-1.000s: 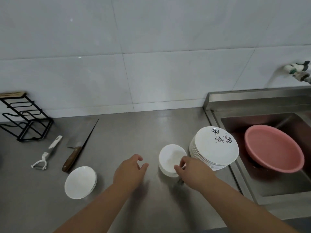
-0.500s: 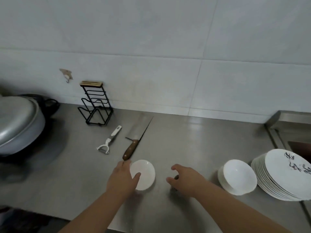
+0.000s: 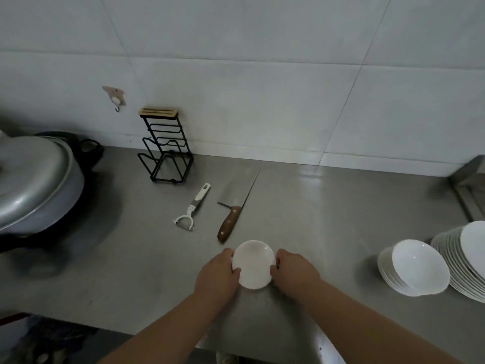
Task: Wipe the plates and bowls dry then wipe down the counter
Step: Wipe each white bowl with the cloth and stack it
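The small dish (image 3: 253, 264) sits near the counter's (image 3: 328, 219) front edge. The left hand (image 3: 217, 278) grips its rim at nine o'clock and the right hand (image 3: 295, 274) at three, probably to lift it level. Stacked bowls (image 3: 417, 267) and plates (image 3: 462, 256) stand farther off at three o'clock.

White dish (image 3: 253, 264); grey counter (image 3: 341, 219); brown knife handle (image 3: 228, 224); black rack (image 3: 165, 158); pot lid (image 3: 31, 174) seemingly silver-grey.
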Available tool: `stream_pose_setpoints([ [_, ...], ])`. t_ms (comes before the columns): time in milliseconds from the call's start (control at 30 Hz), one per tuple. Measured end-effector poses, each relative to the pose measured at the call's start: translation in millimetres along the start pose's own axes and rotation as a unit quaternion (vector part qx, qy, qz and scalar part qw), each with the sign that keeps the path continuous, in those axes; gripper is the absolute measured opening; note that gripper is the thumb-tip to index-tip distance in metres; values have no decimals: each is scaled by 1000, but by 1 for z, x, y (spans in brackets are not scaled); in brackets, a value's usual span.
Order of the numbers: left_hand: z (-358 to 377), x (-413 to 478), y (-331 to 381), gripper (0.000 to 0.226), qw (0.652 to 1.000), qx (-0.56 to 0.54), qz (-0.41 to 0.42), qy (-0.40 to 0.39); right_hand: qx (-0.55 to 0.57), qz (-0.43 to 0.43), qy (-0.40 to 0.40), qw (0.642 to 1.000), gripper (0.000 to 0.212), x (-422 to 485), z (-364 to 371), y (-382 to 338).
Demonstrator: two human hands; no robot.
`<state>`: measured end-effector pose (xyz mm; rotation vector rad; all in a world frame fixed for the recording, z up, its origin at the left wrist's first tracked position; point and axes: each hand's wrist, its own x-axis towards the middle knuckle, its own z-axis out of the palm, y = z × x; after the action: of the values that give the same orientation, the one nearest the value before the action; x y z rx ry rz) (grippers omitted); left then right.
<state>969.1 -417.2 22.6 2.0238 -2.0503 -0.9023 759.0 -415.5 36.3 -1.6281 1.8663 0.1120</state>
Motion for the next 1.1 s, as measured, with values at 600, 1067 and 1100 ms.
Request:
stream_pose_setpoints([
  [600, 84, -34, 99, 38, 982, -122, 56, -129, 68, 127, 19, 989, 20, -73, -9, 134],
  [1067, 112, -35, 103, 33, 982, -158, -6, -101, 103, 62, 120, 985, 16, -97, -12, 155],
  [1100, 113, -36, 102, 33, 982, -161, -9, -99, 140, 33, 153, 978, 13, -100, -16, 152],
])
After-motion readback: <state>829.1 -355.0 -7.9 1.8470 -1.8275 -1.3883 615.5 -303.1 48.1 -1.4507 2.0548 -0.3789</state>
